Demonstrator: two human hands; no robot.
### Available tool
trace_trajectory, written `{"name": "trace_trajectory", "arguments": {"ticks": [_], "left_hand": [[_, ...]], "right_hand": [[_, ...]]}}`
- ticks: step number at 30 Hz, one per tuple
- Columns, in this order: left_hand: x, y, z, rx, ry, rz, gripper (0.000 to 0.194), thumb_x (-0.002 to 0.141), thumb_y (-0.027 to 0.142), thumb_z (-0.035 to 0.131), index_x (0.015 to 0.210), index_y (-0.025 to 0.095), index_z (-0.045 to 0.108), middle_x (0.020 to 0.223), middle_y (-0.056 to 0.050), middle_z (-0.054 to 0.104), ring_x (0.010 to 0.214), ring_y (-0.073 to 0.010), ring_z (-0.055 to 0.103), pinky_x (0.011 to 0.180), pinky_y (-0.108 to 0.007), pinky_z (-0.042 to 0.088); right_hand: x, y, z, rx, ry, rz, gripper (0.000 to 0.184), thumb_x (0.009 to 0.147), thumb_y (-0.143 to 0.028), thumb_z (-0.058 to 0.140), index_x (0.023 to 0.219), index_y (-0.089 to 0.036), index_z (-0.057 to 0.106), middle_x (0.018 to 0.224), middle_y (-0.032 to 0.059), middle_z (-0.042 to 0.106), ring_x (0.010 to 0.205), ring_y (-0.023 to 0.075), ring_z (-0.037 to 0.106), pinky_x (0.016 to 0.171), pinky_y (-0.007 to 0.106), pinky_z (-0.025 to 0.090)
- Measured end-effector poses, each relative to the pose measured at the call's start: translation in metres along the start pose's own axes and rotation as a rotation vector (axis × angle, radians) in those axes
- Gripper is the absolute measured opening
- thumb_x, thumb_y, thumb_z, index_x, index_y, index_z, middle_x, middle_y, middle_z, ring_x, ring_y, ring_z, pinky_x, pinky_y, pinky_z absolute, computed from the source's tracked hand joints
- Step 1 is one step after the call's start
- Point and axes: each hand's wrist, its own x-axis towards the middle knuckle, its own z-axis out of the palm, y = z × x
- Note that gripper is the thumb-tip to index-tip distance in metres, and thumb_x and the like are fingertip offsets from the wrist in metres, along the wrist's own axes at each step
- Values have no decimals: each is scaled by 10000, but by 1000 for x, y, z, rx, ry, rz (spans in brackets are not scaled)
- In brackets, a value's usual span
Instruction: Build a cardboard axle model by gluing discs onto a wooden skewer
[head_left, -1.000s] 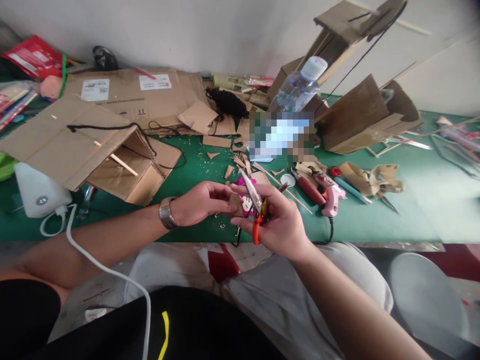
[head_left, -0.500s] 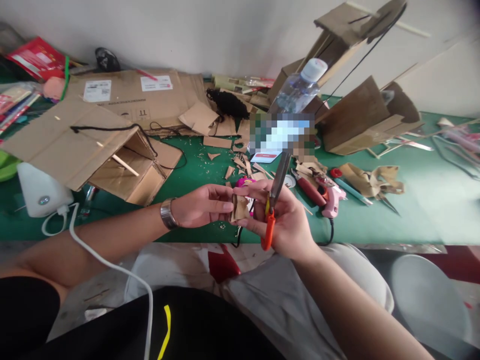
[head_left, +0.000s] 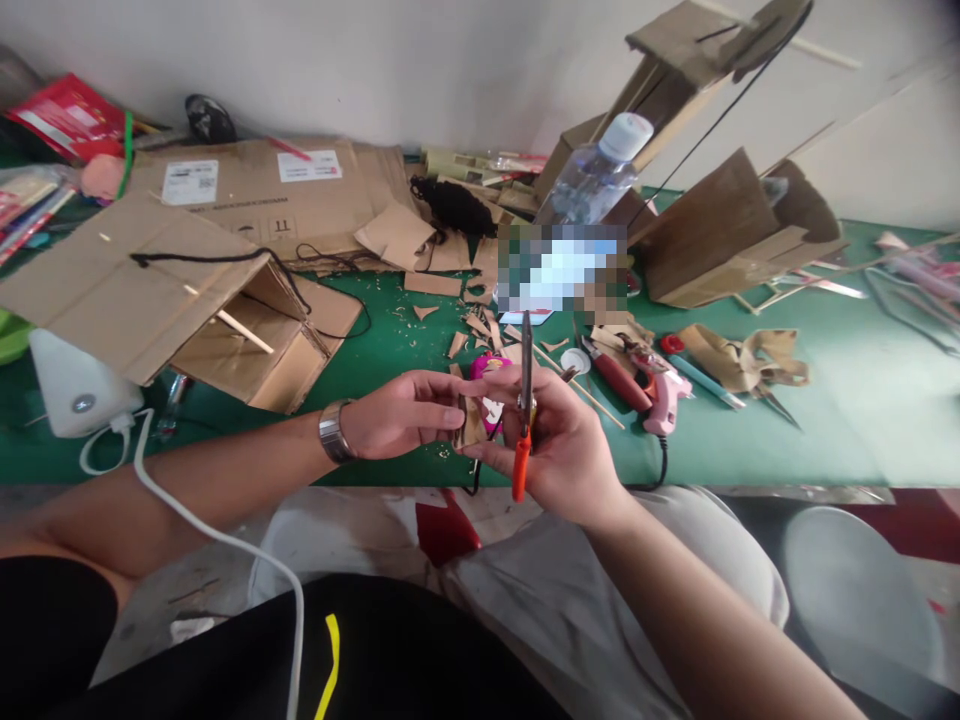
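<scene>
Head view: the step in hand looks like handling a small cardboard piece [head_left: 472, 428], held up over the near edge of the table [head_left: 757, 450], around the middle of its length; the left hand [head_left: 397, 415] pinches its left side, thumb on top, forearm coming in from the left; the right hand [head_left: 566, 445] grips scissors [head_left: 526, 385] in curled fingers, its thumb and fingertips also at the piece's right side; the blades point toward the table's far edge, away from the cardboard, so cutting would call for turning them in while the left hand steadies it.
</scene>
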Motion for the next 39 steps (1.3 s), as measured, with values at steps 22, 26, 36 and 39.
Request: {"name": "trace_trajectory", "arguments": {"ticks": [22,26,36,39], "left_hand": [[3,4,6,130,11,99,453,699,448,1074,873,135,797,780,-23,762,666,-112,686,639,-244,561],[3,2,4,90,1,64,423,741,419,1058,979,141,845,801,-43,786,694,-128,708,656,-247,564],[3,2,4,161,-56,48,472,772,518,1021,897,143,761,747,-19,719,621,-93,613,572,-217,448],[3,5,7,170,-35,86,463,784,509,1015,858,147,736,732,-3,683,630,-86,588,591,-217,438]], "right_hand": [[-2,-2,-1,-313,107,-194,467,786,-217,979,1206,-314,799,1104,60,857,1055,302,816,776,380,691],[-3,1,-2,-281,106,-197,464,813,-194,950,1226,-319,778,1103,47,868,964,274,829,756,375,687],[-2,8,-1,-136,75,-65,569,717,-342,1074,1198,-314,770,1032,39,828,939,290,828,785,397,713],[2,9,-3,-135,98,-54,639,676,-327,1100,1223,-307,772,984,40,820,982,314,833,859,425,718]]}}
